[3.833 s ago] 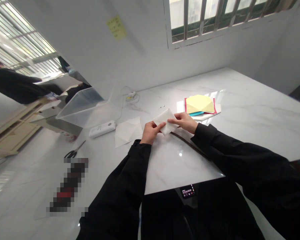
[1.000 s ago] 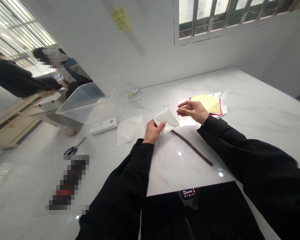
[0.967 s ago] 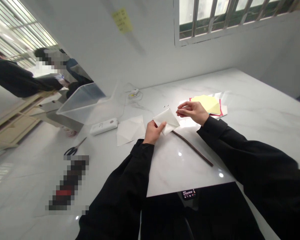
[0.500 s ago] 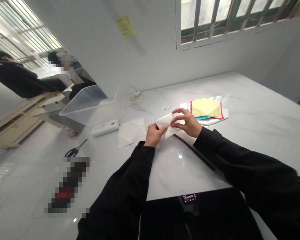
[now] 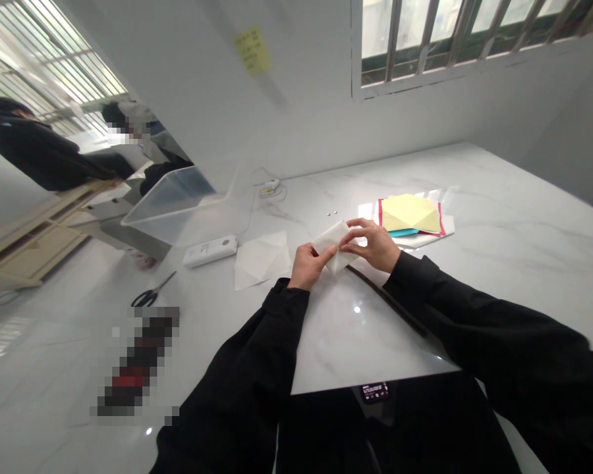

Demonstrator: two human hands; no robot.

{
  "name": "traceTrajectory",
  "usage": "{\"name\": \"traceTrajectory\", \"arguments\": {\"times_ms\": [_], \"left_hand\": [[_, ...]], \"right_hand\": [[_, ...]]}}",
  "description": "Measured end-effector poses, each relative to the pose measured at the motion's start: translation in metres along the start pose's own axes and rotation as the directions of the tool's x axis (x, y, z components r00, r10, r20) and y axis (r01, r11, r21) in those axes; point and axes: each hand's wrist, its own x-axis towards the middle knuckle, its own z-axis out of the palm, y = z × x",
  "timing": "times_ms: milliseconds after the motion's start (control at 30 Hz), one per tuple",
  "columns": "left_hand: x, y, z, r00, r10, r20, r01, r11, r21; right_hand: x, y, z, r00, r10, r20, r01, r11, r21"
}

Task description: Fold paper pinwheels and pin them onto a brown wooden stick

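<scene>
A folded piece of white paper is held up just above the marble-patterned table. My left hand grips its left side, thumb pressed on the front face. From the right, my right hand pinches the paper between thumb and fingertips. Below the hands a thin dark stick lies slanting on the table. Left of my left hand lies a creased white paper sheet. Beyond my right hand rests a stack of coloured papers, yellow on top with red and blue edges.
At the left are a white oblong device, black scissors and a clear plastic bin. Two tiny shiny pieces and a small cabled item lie near the wall. Two people sit at far left.
The white paper has tilted between my hands, its upper edge now steeper. Both hands keep their hold in nearly the same place. The whole view has shifted slightly.
</scene>
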Motion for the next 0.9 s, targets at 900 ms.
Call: {"name": "traceTrajectory", "arguments": {"times_ms": [900], "left_hand": [[0.001, 0.001, 0.0, 0.997, -0.02, 0.071, 0.026, 0.995, -0.091]], "right_hand": [[0.0, -0.008, 0.001, 0.989, 0.139, 0.055, -0.148, 0.958, 0.244]]}}
